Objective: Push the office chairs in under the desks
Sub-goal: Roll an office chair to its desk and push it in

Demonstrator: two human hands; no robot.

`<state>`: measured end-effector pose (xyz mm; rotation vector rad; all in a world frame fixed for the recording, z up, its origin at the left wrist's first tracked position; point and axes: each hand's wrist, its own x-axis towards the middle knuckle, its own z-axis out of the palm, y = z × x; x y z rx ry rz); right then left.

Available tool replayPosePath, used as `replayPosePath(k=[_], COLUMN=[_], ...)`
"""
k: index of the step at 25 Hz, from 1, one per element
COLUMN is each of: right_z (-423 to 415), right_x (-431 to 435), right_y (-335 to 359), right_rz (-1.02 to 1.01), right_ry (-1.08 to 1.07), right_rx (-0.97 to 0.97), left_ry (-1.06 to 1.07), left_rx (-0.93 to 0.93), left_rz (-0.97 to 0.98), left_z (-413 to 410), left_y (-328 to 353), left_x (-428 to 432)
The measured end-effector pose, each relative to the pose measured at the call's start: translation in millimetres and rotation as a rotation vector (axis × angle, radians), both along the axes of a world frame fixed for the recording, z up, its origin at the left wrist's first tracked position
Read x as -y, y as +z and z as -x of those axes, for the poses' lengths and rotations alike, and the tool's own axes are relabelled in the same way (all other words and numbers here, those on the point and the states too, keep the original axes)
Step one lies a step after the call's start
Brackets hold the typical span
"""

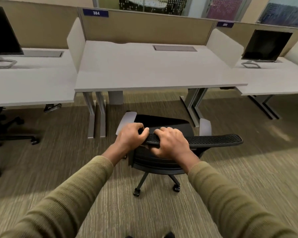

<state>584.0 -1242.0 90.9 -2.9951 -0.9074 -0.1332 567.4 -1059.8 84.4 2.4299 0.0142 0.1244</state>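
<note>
A black mesh office chair (213,139) with pale grey armrests stands on the carpet in front of the middle white desk (144,73), facing it; its seat is short of the desk's front edge. My left hand (130,137) grips the left end of the backrest's top edge. Just to the right of it, my right hand (170,143) is closed over the same top edge. Both sleeves are olive green. The chair's wheeled base shows below my wrists.
The middle desk's metal legs (96,115) flank the gap under it. White desks stand to the left (29,86) and right (273,79), each with a dark monitor. Another black chair (0,127) sits partly under the left desk. Beige partitions back the desks.
</note>
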Motion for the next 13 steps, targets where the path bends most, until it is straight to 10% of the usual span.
replayPosePath(k=[13], right_z=[-186], right_x=[-28], right_y=[-3], right_rz=[0.018], right_ry=[0.14], right_rx=[0.042], left_ry=[0.081], left_rx=[-0.015], left_rz=[0.011], left_z=[-169], left_y=[-9], left_x=[-32])
